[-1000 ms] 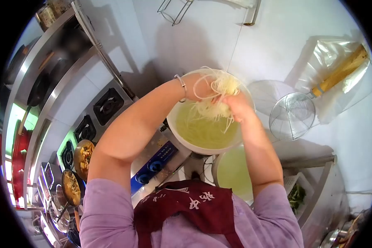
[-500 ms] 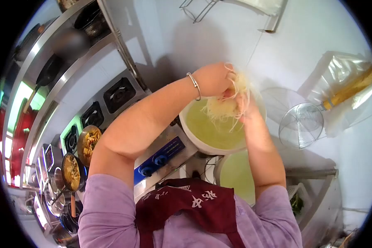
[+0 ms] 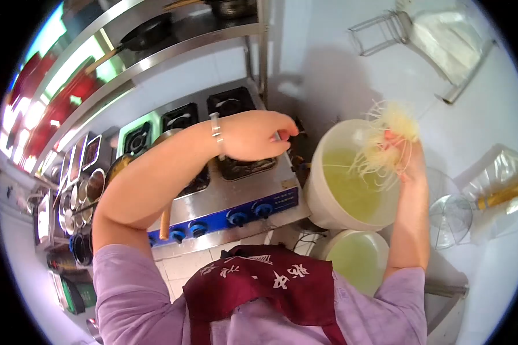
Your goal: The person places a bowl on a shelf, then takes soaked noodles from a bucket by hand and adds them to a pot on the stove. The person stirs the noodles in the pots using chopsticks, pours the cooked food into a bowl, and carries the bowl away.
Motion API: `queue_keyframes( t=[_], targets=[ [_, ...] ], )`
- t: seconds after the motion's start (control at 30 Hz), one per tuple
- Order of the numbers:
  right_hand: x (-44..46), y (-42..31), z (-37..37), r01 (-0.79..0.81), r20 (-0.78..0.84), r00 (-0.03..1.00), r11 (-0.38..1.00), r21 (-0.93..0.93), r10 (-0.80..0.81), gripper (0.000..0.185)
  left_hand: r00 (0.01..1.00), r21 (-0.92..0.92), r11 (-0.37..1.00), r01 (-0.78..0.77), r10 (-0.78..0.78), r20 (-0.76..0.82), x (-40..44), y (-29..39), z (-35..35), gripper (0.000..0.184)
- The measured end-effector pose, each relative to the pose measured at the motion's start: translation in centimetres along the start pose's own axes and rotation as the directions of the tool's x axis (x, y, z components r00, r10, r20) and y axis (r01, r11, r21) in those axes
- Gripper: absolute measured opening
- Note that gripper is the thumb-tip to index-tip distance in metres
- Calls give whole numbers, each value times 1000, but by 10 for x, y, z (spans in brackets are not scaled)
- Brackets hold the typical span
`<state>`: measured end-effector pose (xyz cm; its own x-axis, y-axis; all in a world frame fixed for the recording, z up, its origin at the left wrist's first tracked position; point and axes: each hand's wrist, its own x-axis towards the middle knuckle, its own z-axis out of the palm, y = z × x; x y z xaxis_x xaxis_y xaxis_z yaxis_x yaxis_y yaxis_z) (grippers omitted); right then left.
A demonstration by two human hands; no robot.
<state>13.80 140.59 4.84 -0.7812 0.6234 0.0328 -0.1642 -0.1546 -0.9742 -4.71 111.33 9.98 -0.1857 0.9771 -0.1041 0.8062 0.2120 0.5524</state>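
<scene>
My right hand point(image 3: 411, 164) is closed round a loose bundle of pale, thin noodles point(image 3: 380, 152), with strands hanging out on both sides. It is above the right part of a large white bucket point(image 3: 318, 198) that contains yellow-green liquid. My left hand point(image 3: 253, 136), with a bracelet at its wrist, hovers over the right end of the gas stove point(image 3: 224, 215). Its fingers are loosely curved, a gap shows between thumb and fingers, and I see nothing held there. The palm is turned away from view.
Below the large bucket stands a second bucket point(image 3: 360, 259) with greenish liquid. A wire strainer point(image 3: 450, 221) hangs at the right wall near plastic bags point(image 3: 495, 178). Metal shelves point(image 3: 155, 54) carry pans above the stove. Several metal containers point(image 3: 77, 192) line the far left.
My hands were together in the noodles over the large bucket. Now my left hand has let go and moved left over the stove; my right hand keeps the noodles. The view has turned left.
</scene>
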Motion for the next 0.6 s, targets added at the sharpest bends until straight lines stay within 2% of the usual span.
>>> queue_keyframes(
  t=[0.13, 0.17, 0.23, 0.3, 0.4, 0.47, 0.57, 0.6],
  targets=[
    [7, -42, 38, 62, 194, 979, 998, -13, -58, 31, 994, -40, 999, 25, -29, -104, -132, 13, -25, 29],
    [5, -56, 59, 62, 214, 975, 998, -11, -58, 31, 989, -60, 998, 36, -44, -139, -163, 17, -28, 29],
    [-2, -83, 105, 166, 197, 967, 986, -21, -158, 30, 973, -60, 996, 71, -83, -215, -224, 24, -31, 30],
    [0, -104, 142, 186, 296, 939, 983, -2, -177, 30, 940, -64, 991, 120, -134, -314, -281, 25, -23, 31],
    [5, -131, 208, 227, 432, 878, 974, -2, -203, 31, 920, -22, 994, 105, -105, -378, -357, 20, -1, 35],
    [7, -135, 253, 247, 487, 849, 969, -24, -204, 31, 917, -71, 992, 107, -126, -377, -401, 15, 19, 35],
    [-4, -126, 328, 287, 543, 794, 956, 61, -273, 35, 885, -225, 959, 171, -250, -393, -453, 4, 54, 36],
    [-6, -117, 350, 253, 570, 787, 966, 48, -235, 34, 864, -274, 944, 183, -287, -413, -467, -1, 67, 36]
  ],
)
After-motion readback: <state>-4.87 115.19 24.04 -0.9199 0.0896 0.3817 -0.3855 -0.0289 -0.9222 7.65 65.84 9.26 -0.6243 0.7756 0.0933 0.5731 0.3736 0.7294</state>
